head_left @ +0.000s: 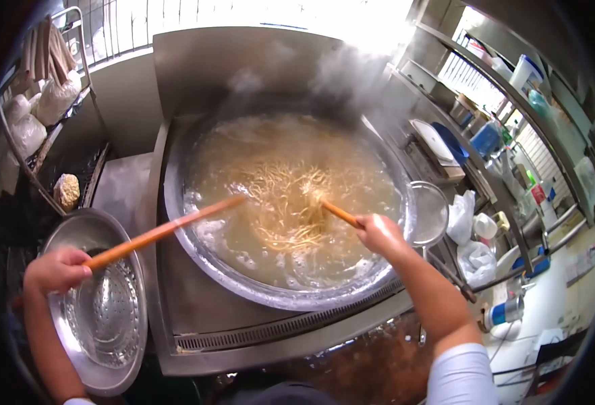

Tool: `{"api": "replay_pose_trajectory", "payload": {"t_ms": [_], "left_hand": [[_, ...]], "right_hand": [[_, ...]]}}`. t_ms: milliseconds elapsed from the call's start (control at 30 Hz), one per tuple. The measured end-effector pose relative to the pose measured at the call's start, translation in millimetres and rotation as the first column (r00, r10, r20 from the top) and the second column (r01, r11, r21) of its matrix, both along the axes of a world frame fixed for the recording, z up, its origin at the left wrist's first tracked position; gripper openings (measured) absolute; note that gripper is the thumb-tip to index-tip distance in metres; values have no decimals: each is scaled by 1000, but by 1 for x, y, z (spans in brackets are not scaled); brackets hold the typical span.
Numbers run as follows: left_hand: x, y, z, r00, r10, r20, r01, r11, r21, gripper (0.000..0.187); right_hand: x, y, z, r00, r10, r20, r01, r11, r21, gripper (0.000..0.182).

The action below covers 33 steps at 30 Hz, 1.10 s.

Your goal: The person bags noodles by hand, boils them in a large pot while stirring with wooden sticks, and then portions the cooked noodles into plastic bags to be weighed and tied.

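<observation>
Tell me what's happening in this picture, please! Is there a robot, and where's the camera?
No robot here, just a person's two bare hands. The camera sits on the person's head, looking forward and down, so you see what they see. The left hand grips one long wooden stick; the right hand grips another stick. Both reach over a huge pot of cloudy, steaming liquid with noodles inside. The pot sits in a metal counter, and a metal basin is on the left.
</observation>
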State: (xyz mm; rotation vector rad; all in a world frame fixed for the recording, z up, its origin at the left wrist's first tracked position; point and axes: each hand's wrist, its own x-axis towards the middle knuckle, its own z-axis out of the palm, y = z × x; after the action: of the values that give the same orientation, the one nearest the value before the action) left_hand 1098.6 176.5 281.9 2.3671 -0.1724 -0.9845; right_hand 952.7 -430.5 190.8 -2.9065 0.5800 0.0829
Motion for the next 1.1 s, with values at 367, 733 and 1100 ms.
{"api": "replay_pose_trajectory", "payload": {"t_ms": [367, 733, 1100], "left_hand": [[223, -260, -129, 837, -380, 394, 157, 856, 493, 26], [165, -469, -134, 710, -519, 476, 291, 832, 473, 28], [43, -408, -143, 632, -658, 409, 404, 730, 551, 27]], "right_hand": [[-19, -50, -5, 959, -261, 111, 183, 869, 459, 37], [-210, -86, 215, 885, -466, -9, 460, 871, 171, 39], [8, -42, -29, 970, -225, 97, 231, 971, -63, 49]]}}
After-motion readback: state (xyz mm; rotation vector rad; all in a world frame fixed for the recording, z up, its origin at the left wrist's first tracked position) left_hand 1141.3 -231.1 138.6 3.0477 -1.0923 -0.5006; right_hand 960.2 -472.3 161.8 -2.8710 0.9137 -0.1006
